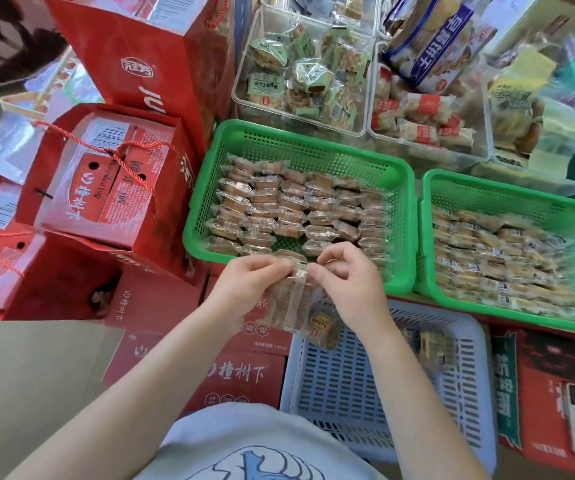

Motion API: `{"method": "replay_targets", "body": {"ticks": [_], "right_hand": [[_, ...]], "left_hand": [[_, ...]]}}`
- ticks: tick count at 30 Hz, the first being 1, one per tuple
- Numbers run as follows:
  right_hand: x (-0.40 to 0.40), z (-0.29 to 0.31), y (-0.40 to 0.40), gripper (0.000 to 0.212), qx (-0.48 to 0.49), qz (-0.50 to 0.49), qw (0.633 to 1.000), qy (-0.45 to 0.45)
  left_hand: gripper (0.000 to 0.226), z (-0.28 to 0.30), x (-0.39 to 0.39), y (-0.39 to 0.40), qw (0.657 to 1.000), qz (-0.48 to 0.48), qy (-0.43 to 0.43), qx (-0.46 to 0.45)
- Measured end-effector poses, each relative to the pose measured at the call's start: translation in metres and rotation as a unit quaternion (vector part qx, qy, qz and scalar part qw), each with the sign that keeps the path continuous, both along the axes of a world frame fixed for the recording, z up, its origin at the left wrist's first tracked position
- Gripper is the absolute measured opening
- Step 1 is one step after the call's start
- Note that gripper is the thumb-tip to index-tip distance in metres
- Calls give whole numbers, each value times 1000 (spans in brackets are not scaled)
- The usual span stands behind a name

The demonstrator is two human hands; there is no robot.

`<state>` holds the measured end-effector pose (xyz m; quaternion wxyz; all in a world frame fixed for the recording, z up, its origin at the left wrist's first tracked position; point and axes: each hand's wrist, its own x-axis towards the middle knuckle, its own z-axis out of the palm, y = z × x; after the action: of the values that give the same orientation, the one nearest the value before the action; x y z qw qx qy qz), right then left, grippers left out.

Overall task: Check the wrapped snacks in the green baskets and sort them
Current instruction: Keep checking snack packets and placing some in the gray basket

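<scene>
Two green baskets hold rows of clear-wrapped brown snacks: the left basket [314,142] straight ahead, the right basket [508,192] beside it. In front of the left basket's near rim, my left hand [244,284] and my right hand [352,280] pinch the top edges of wrapped snacks [286,299] that hang down between them. A round wrapped snack [322,327] hangs just below my right hand, over a pale blue basket [348,382].
Red gift boxes [106,188] and red bags stand to the left and under the baskets. Clear tubs [300,71] of other wrapped snacks sit behind. The pale blue basket holds a few snacks [428,344]. More red boxes [556,393] lie at right.
</scene>
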<state>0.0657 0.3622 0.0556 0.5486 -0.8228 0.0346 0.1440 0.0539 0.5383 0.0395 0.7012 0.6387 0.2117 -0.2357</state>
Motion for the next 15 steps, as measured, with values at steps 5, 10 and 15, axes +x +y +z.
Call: {"method": "replay_targets", "body": {"ticks": [5, 10, 15], "right_hand": [[-9, 1, -2, 5, 100, -14, 987, 124], [-9, 5, -6, 9, 115, -77, 984, 115], [-10, 2, -4, 18, 109, -97, 981, 129]], "left_hand": [[24, 3, -11, 2, 997, 30, 7, -76], [31, 7, -11, 0, 998, -30, -24, -42], [28, 5, -9, 5, 998, -56, -36, 10]]}}
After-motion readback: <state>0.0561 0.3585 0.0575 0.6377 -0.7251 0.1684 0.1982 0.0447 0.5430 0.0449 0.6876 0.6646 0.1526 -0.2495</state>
